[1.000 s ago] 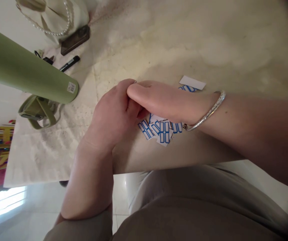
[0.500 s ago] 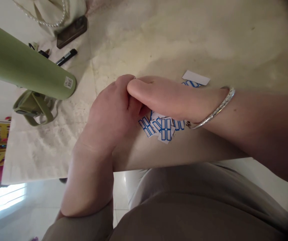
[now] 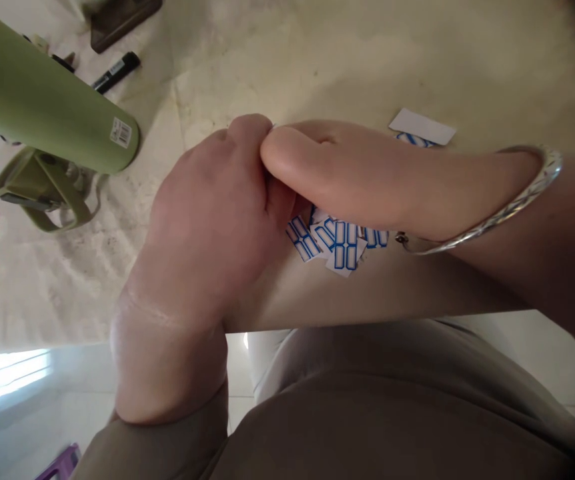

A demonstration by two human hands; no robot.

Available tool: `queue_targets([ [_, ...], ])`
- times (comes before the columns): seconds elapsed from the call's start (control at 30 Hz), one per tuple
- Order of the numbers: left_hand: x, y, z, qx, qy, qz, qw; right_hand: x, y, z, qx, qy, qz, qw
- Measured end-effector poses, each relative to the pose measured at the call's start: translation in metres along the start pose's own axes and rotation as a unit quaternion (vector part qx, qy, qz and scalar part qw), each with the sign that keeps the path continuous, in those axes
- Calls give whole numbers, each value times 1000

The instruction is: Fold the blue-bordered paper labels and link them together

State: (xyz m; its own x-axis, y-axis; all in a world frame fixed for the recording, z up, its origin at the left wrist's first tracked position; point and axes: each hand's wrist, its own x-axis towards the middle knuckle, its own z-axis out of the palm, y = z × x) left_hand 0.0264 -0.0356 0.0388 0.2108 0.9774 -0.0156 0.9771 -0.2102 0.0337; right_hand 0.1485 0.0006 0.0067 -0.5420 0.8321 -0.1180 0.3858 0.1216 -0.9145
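Since 0.5 s ago, view has shifted: bottle, marker & white slip sit higher in frame; both hands still clasped tog. L hand (image 3: 207, 217) & R hand (image 3: 352, 173) touch, R thumb against L; fingers mostly hidden, can't tell if anything's held b/w them. Silver bracelet (image 3: 497, 220) on R wrist. Blue-printed cards (image 3: 346, 245) overlap on worktop (image 3: 317, 300) just beside hands, nr front edge, partly hidden. Beyond R wrist: white slip (image 3: 421, 127) partly over 1 more blue-printed piece (image 3: 414, 139). Farther L: green strap (image 3: 70, 200), green bottle (image 3: 52, 100), then black marker (image 3: 120, 70), dark flat thing (image 3: 122, 23).
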Motion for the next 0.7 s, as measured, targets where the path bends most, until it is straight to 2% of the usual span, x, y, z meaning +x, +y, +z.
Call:
queue_targets([
  [0.27,-4,1,-3,-29,-13,-34,999,-5,-6,2,15,9,-1,1000],
  [0.5,-5,2,-3,44,-8,-12,999,-8,-6,5,26,-8,16,1000],
  [0.7,-5,2,-4,45,-22,-2,999,-8,-8,2,-2,-5,23,1000],
])
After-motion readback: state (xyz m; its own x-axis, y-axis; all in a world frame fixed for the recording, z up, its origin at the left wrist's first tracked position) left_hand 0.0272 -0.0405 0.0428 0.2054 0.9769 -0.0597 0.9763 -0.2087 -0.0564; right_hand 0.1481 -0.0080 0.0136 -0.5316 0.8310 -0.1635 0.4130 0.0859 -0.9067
